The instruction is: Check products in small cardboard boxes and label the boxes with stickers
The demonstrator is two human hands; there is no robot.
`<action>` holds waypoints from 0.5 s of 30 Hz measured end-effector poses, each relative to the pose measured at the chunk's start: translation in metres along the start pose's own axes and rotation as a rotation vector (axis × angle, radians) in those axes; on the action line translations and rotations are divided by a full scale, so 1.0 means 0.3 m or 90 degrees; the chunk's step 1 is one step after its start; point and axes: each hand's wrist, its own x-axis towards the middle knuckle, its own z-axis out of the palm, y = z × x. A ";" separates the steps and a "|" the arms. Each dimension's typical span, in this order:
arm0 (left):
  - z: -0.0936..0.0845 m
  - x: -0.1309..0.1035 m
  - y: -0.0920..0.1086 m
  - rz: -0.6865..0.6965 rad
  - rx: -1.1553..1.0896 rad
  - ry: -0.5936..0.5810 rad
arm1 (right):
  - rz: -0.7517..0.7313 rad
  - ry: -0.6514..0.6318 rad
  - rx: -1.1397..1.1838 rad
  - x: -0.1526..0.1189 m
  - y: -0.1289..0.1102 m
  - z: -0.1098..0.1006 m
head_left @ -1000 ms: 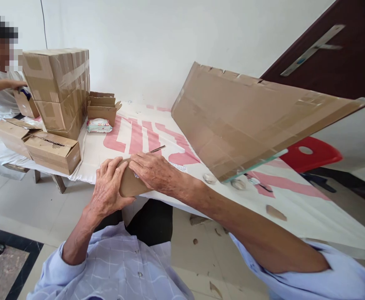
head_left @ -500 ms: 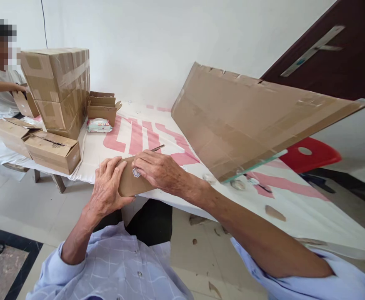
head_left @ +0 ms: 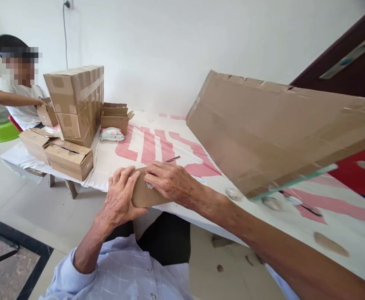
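Observation:
A small brown cardboard box (head_left: 151, 199) lies at the table's near edge, between my two hands. My left hand (head_left: 122, 196) grips its left end, with the thumb on the near side and the fingers over the far side. My right hand (head_left: 171, 181) is closed on top of the box, over its right part. A thin dark tool (head_left: 172, 159) sticks out beyond the knuckles of that hand. Beside its fingertips, a small white label (head_left: 149, 185) shows on the cardboard.
Stacked taped boxes (head_left: 76, 100) and two closed cartons (head_left: 68, 158) stand at the left, near a wipes pack (head_left: 111, 134). A large cardboard sheet (head_left: 270, 133) leans at the right. A person (head_left: 23, 98) handles a box at far left. Tape rolls (head_left: 272, 203) lie right.
The view has shifted, so the scene sits further right and slightly lower. Both hands keep their places on the box, and the label beside my right fingertips is a little more covered.

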 end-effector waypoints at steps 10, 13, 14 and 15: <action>0.002 0.002 -0.014 0.011 0.008 0.036 | 0.008 0.024 0.053 -0.002 -0.015 -0.007; 0.009 0.003 -0.015 0.021 0.000 0.045 | 0.025 0.051 0.116 -0.010 -0.010 0.004; 0.010 0.003 -0.015 0.021 0.000 0.046 | 0.038 0.055 0.139 -0.013 -0.006 0.008; 0.011 0.002 -0.015 0.020 0.002 0.047 | 0.056 0.061 0.165 -0.015 -0.003 0.011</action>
